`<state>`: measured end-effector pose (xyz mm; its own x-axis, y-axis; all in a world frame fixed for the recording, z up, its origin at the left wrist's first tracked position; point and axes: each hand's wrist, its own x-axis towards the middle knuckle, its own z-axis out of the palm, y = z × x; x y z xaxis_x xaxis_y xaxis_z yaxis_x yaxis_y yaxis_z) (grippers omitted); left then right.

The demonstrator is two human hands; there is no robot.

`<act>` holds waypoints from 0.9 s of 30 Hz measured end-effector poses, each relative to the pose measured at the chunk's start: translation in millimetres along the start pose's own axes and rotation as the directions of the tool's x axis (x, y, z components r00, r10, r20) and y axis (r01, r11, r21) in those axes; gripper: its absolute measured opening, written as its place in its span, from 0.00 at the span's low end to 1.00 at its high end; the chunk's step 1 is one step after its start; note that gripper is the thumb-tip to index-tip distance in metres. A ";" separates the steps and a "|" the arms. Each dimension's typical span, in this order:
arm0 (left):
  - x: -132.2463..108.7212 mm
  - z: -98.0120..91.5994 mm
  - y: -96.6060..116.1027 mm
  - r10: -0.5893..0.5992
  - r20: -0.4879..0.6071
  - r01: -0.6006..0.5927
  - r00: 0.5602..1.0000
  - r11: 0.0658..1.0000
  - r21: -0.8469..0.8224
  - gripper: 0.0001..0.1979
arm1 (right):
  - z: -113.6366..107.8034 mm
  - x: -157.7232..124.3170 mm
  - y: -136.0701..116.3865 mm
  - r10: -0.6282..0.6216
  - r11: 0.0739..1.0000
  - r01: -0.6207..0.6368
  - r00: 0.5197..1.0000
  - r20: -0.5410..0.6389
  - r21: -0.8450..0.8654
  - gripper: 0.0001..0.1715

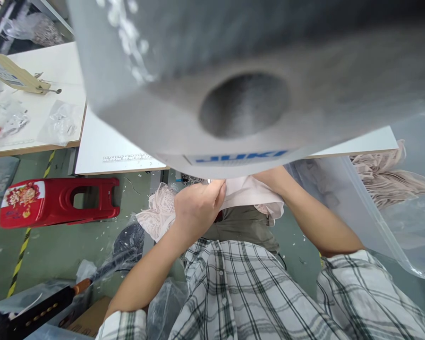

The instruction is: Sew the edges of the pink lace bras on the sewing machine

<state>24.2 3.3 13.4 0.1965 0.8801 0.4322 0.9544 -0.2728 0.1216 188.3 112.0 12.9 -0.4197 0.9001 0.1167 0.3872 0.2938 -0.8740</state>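
Observation:
Pale pink fabric spans the gap between my two hands, below the front edge of a grey JUKI sewing machine head. My left hand is closed on the fabric's left part, thumb and forefinger pressed together near a small shiny metal bit. Beside that wrist hangs a lace piece of similar colour. On the right, my right hand reaches under the machine head at the fabric's far side. Its fingers are hidden by the machine.
A white table with a printed ruler extends left. Beyond it stands a red stool. At right, a clear plastic bin holds folded pink fabric. A black rod-like device crosses the lower left.

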 end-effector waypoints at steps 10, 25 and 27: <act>-4.5 -4.7 -6.2 0.052 -0.042 -0.051 0.998 0.998 0.023 0.15 | 6.1 -5.5 8.6 0.010 0.999 -0.008 0.999 -0.033 0.044 0.07; -3.5 -0.4 -3.9 0.048 0.002 -0.048 0.999 0.999 -0.017 0.16 | 3.7 -13.1 15.2 -0.001 0.998 0.006 0.996 -0.086 0.064 0.08; -2.0 -0.4 -1.9 0.038 0.039 -0.038 0.999 0.999 -0.018 0.17 | 2.5 -14.0 16.9 0.011 0.999 -0.007 0.996 -0.089 0.053 0.08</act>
<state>21.9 2.0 12.7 0.2414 0.8835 0.4015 0.9422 -0.3124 0.1209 198.8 103.6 -4.7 -0.3401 0.9286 0.1483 0.3461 0.2703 -0.8984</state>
